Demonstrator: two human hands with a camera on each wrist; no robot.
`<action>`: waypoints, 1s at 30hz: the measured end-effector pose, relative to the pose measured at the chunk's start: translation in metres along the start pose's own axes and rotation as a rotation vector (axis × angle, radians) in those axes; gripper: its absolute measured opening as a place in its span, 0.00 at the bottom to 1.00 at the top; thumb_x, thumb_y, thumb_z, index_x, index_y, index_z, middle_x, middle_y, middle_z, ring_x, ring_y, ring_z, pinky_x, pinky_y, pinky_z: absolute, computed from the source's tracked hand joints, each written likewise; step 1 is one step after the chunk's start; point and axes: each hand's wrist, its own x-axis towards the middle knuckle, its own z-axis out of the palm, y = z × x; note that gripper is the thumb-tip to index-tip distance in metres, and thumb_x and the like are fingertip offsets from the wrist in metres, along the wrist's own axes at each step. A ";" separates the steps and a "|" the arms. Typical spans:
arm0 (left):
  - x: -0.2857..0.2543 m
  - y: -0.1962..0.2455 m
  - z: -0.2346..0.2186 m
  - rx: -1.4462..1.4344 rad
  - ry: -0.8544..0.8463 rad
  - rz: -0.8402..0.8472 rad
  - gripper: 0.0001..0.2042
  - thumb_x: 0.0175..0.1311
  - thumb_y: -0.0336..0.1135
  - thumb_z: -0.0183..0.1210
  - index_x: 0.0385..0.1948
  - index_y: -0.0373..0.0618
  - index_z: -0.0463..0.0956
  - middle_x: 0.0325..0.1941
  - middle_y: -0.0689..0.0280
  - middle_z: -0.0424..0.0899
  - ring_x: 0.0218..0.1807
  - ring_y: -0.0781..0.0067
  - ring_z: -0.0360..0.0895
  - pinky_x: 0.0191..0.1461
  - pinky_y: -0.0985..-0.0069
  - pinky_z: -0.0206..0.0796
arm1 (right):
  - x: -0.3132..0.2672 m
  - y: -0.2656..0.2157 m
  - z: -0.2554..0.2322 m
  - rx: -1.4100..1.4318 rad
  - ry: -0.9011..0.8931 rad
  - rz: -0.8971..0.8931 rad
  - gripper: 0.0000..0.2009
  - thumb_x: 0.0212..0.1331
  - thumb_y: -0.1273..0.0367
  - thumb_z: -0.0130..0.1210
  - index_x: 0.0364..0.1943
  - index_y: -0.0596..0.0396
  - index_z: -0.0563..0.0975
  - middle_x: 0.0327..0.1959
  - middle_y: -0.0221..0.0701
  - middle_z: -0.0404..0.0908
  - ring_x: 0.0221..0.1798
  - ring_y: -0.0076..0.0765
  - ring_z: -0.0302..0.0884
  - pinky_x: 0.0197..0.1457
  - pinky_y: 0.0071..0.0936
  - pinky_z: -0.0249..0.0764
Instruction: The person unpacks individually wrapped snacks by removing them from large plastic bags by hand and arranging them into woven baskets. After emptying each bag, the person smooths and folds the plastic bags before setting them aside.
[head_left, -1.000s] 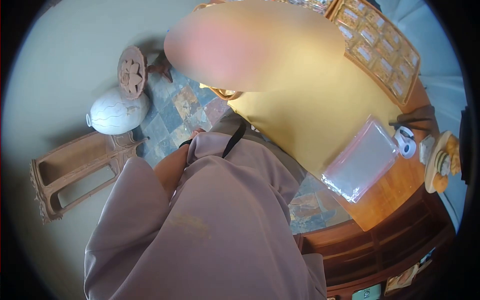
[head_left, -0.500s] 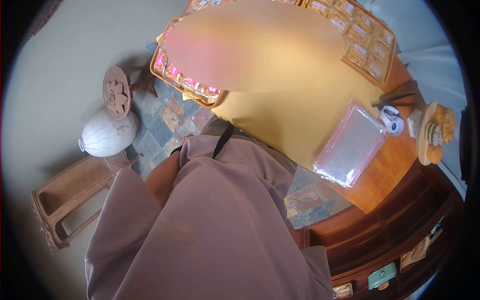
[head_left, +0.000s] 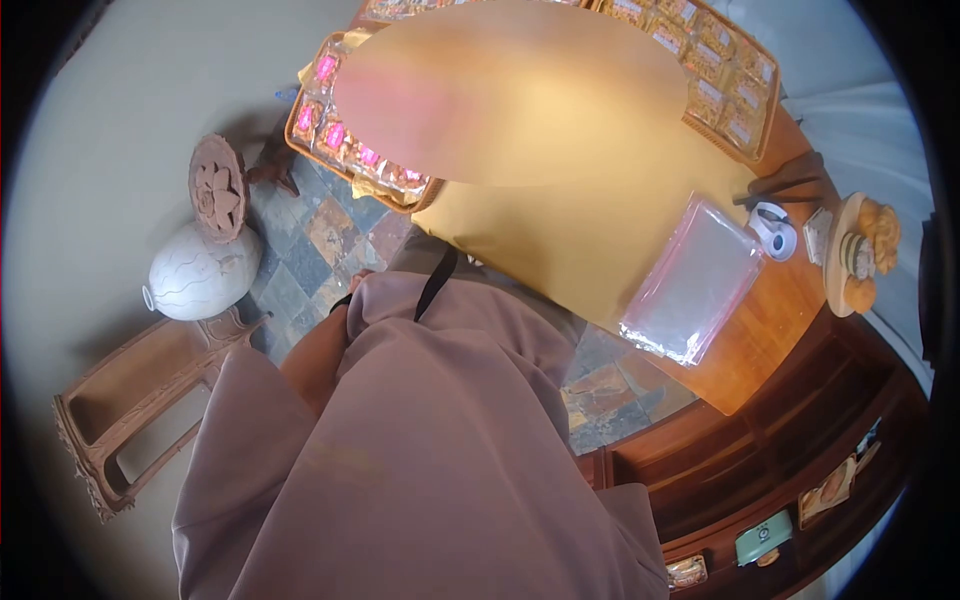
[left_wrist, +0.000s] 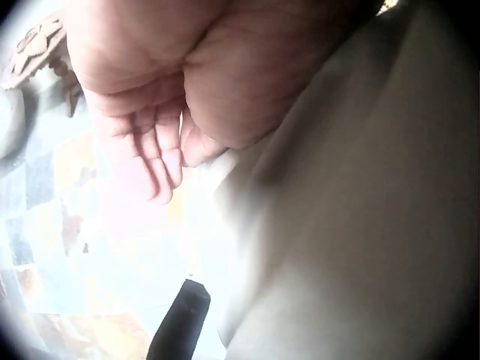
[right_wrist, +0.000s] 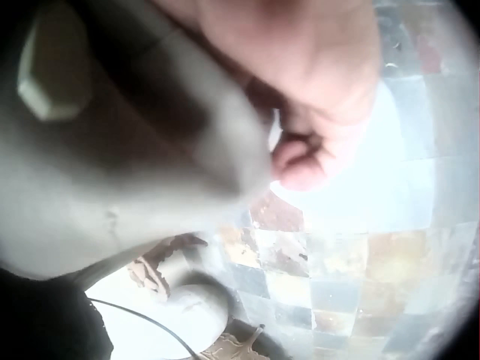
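Observation:
My left hand (left_wrist: pixel 154 82) hangs beside the loose mauve garment (head_left: pixel 430 450), its fingers relaxed and nothing in them. In the head view, little of that hand shows past the cloth, below a dark wrist band. The right hand (right_wrist: pixel 300 75) appears in the right wrist view, fingers loosely curled next to the garment's fold, holding nothing visible. The garment hides it in the head view. Ahead stands a table with a gold cloth (head_left: pixel 560 230). A stack of clear plastic bags (head_left: pixel 695 280) lies on its near right part.
Trays of packets (head_left: pixel 330 135) line the table's far and left edges. A white tape dispenser (head_left: pixel 773 232) sits by the bags. To the left are a white vase (head_left: pixel 205 272), a carved flower disc (head_left: pixel 217 188) and a carved wooden rack (head_left: pixel 140 415). Wooden shelves (head_left: pixel 720 450) stand right. A blur covers part of the table.
The head view has shifted, so the table and its things sit lower and further left, and the tray with pink-labelled packets has come into sight. Both hands stay down by the body.

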 end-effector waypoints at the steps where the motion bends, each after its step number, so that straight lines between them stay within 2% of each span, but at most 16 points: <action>1: 0.008 0.006 -0.003 0.003 0.012 0.001 0.15 0.63 0.46 0.60 0.37 0.43 0.88 0.41 0.51 0.89 0.46 0.48 0.87 0.50 0.57 0.80 | 0.008 -0.002 0.001 0.002 0.003 -0.005 0.14 0.63 0.62 0.57 0.45 0.55 0.82 0.46 0.47 0.84 0.45 0.53 0.81 0.48 0.48 0.76; 9: 0.043 0.026 -0.020 0.024 0.048 -0.003 0.16 0.62 0.46 0.60 0.37 0.43 0.88 0.40 0.51 0.89 0.45 0.47 0.87 0.50 0.58 0.80 | 0.048 -0.001 0.033 0.015 -0.014 0.002 0.13 0.62 0.63 0.58 0.45 0.55 0.82 0.45 0.47 0.84 0.45 0.53 0.81 0.47 0.48 0.76; 11: 0.047 0.036 -0.026 -0.056 0.112 0.002 0.14 0.61 0.43 0.61 0.36 0.41 0.87 0.37 0.49 0.88 0.43 0.45 0.87 0.50 0.57 0.80 | 0.059 0.004 0.048 0.017 -0.015 0.015 0.13 0.62 0.63 0.58 0.44 0.55 0.82 0.45 0.47 0.84 0.45 0.54 0.81 0.47 0.48 0.76; 13: 0.051 0.047 -0.031 -0.320 0.108 -0.116 0.10 0.60 0.36 0.62 0.35 0.41 0.86 0.39 0.47 0.88 0.45 0.42 0.86 0.52 0.55 0.78 | 0.055 0.016 0.059 0.011 -0.022 0.049 0.13 0.62 0.63 0.58 0.44 0.55 0.82 0.44 0.47 0.84 0.44 0.54 0.81 0.47 0.48 0.76; 14: 0.057 0.055 -0.035 -0.246 0.195 -0.023 0.07 0.56 0.29 0.61 0.32 0.40 0.85 0.35 0.47 0.87 0.45 0.41 0.85 0.50 0.56 0.77 | 0.056 0.022 0.068 0.011 -0.014 0.069 0.12 0.61 0.63 0.58 0.44 0.55 0.82 0.44 0.47 0.84 0.44 0.54 0.81 0.47 0.48 0.76; 15: 0.071 0.055 -0.034 -0.241 0.181 0.003 0.07 0.56 0.29 0.61 0.32 0.40 0.85 0.35 0.47 0.87 0.45 0.41 0.85 0.50 0.56 0.77 | 0.055 0.028 0.074 0.009 -0.006 0.089 0.12 0.61 0.63 0.58 0.44 0.55 0.82 0.44 0.47 0.84 0.44 0.54 0.81 0.47 0.48 0.76; 16: 0.083 0.054 -0.031 -0.239 0.172 -0.060 0.08 0.57 0.30 0.61 0.35 0.40 0.85 0.38 0.46 0.87 0.48 0.41 0.84 0.53 0.55 0.77 | 0.051 0.034 0.078 0.004 -0.001 0.111 0.12 0.61 0.63 0.58 0.44 0.55 0.82 0.44 0.47 0.84 0.44 0.54 0.81 0.47 0.49 0.76; 17: 0.099 0.053 -0.030 -0.236 0.174 -0.121 0.09 0.57 0.30 0.61 0.39 0.41 0.85 0.42 0.45 0.87 0.51 0.41 0.84 0.55 0.54 0.76 | 0.057 0.063 0.101 0.000 0.010 0.124 0.12 0.61 0.63 0.58 0.44 0.55 0.82 0.44 0.47 0.84 0.44 0.54 0.81 0.47 0.49 0.76; 18: 0.112 0.051 -0.027 -0.159 0.250 -0.020 0.08 0.58 0.28 0.58 0.35 0.42 0.85 0.39 0.49 0.88 0.45 0.41 0.85 0.50 0.55 0.77 | 0.065 0.097 0.105 0.010 0.022 0.181 0.11 0.66 0.63 0.55 0.44 0.53 0.82 0.40 0.41 0.85 0.40 0.44 0.82 0.45 0.42 0.78; 19: 0.122 0.041 -0.018 -0.162 0.240 -0.005 0.08 0.58 0.28 0.58 0.35 0.42 0.85 0.39 0.49 0.88 0.45 0.41 0.85 0.50 0.55 0.77 | 0.068 0.117 0.090 0.019 0.024 0.242 0.10 0.72 0.62 0.53 0.44 0.51 0.81 0.36 0.34 0.85 0.37 0.35 0.83 0.42 0.35 0.80; 21: 0.159 0.025 -0.010 -0.254 0.217 0.016 0.12 0.62 0.28 0.59 0.46 0.43 0.82 0.50 0.50 0.87 0.50 0.43 0.83 0.53 0.54 0.76 | 0.070 0.142 0.076 0.027 0.194 0.038 0.14 0.71 0.62 0.52 0.51 0.53 0.81 0.44 0.41 0.87 0.44 0.49 0.85 0.47 0.43 0.80; 22: 0.164 0.024 -0.010 -0.258 0.218 0.038 0.12 0.62 0.28 0.59 0.46 0.43 0.82 0.50 0.50 0.87 0.50 0.43 0.83 0.53 0.54 0.76 | 0.073 0.130 0.050 -0.669 0.129 -0.134 0.16 0.71 0.64 0.52 0.56 0.54 0.80 0.54 0.46 0.84 0.53 0.57 0.82 0.55 0.53 0.77; 23: 0.169 0.023 -0.009 -0.287 0.228 0.073 0.12 0.63 0.29 0.59 0.47 0.43 0.82 0.51 0.49 0.86 0.51 0.43 0.83 0.53 0.54 0.76 | 0.072 0.121 0.040 -0.551 0.031 0.082 0.18 0.70 0.64 0.52 0.59 0.53 0.80 0.61 0.45 0.81 0.62 0.55 0.78 0.64 0.58 0.71; 25: 0.177 0.024 -0.009 -0.349 0.267 0.163 0.14 0.64 0.30 0.59 0.50 0.43 0.80 0.54 0.48 0.84 0.53 0.44 0.82 0.54 0.54 0.75 | 0.079 0.161 0.058 -0.249 0.077 0.408 0.20 0.69 0.62 0.52 0.59 0.57 0.78 0.65 0.50 0.77 0.64 0.60 0.75 0.66 0.59 0.68; 26: 0.180 0.024 -0.009 -0.381 0.280 0.207 0.14 0.64 0.31 0.59 0.51 0.43 0.79 0.55 0.48 0.83 0.54 0.44 0.81 0.55 0.54 0.75 | 0.082 0.171 0.065 -0.251 0.106 0.421 0.20 0.69 0.62 0.52 0.59 0.57 0.78 0.65 0.50 0.77 0.64 0.60 0.75 0.66 0.59 0.68; 30: 0.190 0.032 -0.014 -0.512 0.336 0.364 0.18 0.66 0.33 0.60 0.57 0.42 0.76 0.61 0.46 0.79 0.58 0.46 0.79 0.57 0.55 0.74 | 0.110 0.184 0.074 0.334 0.715 0.261 0.16 0.73 0.64 0.50 0.57 0.58 0.77 0.58 0.45 0.79 0.60 0.50 0.78 0.63 0.50 0.75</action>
